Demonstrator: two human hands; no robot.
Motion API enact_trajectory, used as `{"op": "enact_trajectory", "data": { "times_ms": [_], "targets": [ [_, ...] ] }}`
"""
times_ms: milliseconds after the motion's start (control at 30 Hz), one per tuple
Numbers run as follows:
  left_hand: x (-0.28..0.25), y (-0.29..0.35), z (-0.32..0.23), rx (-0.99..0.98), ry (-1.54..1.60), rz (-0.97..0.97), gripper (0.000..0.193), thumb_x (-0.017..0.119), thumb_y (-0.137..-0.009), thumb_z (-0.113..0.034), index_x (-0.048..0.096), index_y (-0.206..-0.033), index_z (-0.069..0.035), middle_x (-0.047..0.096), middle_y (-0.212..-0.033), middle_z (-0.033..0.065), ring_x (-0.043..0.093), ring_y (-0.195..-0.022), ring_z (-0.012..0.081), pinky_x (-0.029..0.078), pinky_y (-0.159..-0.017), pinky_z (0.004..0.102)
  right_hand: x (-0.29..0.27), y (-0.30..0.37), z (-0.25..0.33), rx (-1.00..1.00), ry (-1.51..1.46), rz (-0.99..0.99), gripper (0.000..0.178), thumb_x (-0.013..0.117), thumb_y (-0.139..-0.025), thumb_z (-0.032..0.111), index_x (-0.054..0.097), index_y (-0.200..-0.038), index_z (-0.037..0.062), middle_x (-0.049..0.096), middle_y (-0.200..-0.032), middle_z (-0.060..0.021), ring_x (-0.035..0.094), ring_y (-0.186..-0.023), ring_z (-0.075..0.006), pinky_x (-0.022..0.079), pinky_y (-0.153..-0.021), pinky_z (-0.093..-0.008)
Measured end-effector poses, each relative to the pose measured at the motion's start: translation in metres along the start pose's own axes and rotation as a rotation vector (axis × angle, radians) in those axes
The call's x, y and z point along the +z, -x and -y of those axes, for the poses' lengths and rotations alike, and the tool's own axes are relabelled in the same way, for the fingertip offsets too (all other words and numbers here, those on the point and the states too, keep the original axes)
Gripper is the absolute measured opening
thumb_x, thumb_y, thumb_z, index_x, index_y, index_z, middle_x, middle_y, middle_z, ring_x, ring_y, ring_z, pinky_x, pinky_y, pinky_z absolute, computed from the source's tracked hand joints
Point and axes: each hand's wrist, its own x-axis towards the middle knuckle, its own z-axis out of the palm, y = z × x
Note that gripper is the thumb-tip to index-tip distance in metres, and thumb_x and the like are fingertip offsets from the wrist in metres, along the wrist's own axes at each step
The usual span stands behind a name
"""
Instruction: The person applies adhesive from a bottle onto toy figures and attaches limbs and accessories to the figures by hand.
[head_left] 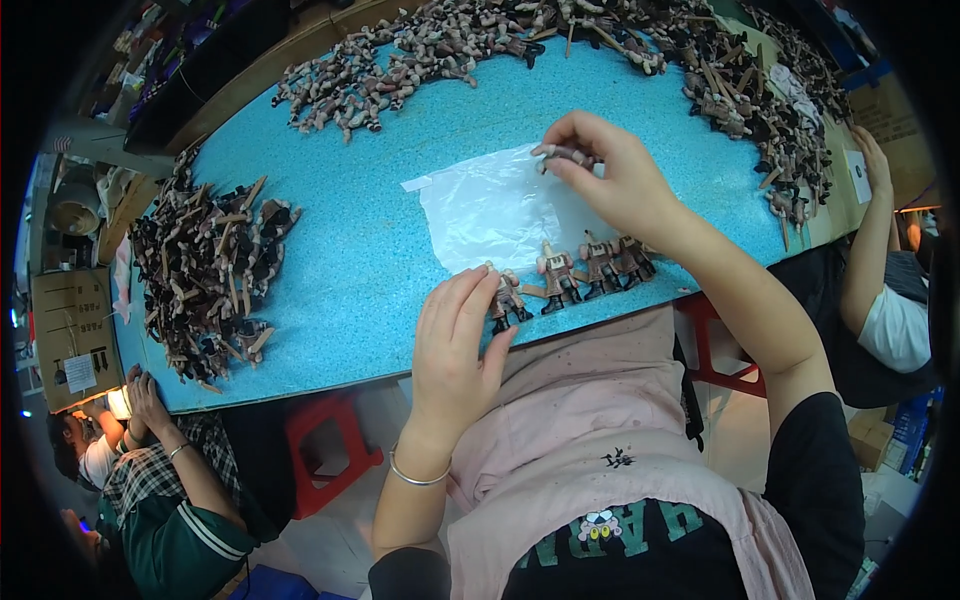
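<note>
My right hand [620, 180] is raised over a clear plastic sheet [480, 210], with a small painted figurine [568, 155] pinched between thumb and fingers. Close to the table's front edge, several brown and cream figurines [558, 275] with black boots lie side by side in a row. At the left end of that row, my left hand [450, 335] has its thumb and fingers around a figurine [507, 300], whose left side is partly hidden by the fingers.
Figurines are heaped at left [205, 270], along the far edge [410, 65] and at right [745, 105] of the blue tabletop [350, 220]. Another person's hands [148, 405] rest at the left edge; another person's arm [870, 210] is at right. A red stool [330, 450] stands below the table.
</note>
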Motion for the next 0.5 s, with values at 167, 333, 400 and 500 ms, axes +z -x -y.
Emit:
{"op": "enact_trajectory", "data": {
  "times_ms": [167, 333, 400, 500],
  "targets": [
    [-0.018, 0.018, -0.003, -0.087, 0.061, -0.024, 0.06, 0.074, -0.068, 0.001, 0.052, -0.123, 0.002, 0.055, -0.122, 0.0194, 0.055, -0.111, 0.0343, 0.046, -0.092, 0.0388, -0.013, 0.019, 0.025, 0.182, -0.315, 0.098, 0.021, 0.057, -0.091, 0.015, 0.061, -0.104, -0.0004, 0.059, -0.084, -0.002, 0.05, -0.071, -0.0074, 0.042, -0.065, -0.0218],
    [-0.03, 0.037, -0.011, -0.175, 0.209, -0.031, 0.059, 0.076, -0.069, -0.001, 0.052, -0.123, 0.002, 0.057, -0.119, 0.0187, 0.058, -0.106, 0.0315, 0.047, -0.09, 0.0353, -0.009, 0.069, 0.041, 0.33, -0.625, 0.247, 0.031, 0.047, -0.096, 0.019, 0.063, -0.114, -0.002, 0.059, -0.085, -0.0033, 0.052, -0.073, -0.0082, 0.043, -0.068, -0.0211],
    [-0.026, 0.038, -0.018, -0.249, 0.347, 0.068, 0.059, 0.077, -0.069, -0.003, 0.052, -0.123, 0.001, 0.058, -0.116, 0.0177, 0.059, -0.104, 0.0301, 0.047, -0.089, 0.0347, 0.001, 0.091, 0.052, 0.285, -0.628, 0.28, 0.028, 0.049, -0.095, 0.014, 0.063, -0.112, -0.0037, 0.058, -0.094, -0.0065, 0.055, -0.079, -0.0119, 0.046, -0.074, -0.0247],
    [-0.017, 0.039, -0.021, -0.261, 0.401, 0.104, 0.06, 0.077, -0.07, -0.005, 0.052, -0.124, 0.0, 0.058, -0.114, 0.0173, 0.059, -0.102, 0.0293, 0.048, -0.088, 0.0347, 0.018, 0.114, 0.053, 0.276, -0.687, 0.296, 0.024, 0.056, -0.09, 0.005, 0.063, -0.11, -0.0035, 0.058, -0.104, -0.0096, 0.058, -0.089, -0.0158, 0.047, -0.081, -0.0288]
  ]
}}
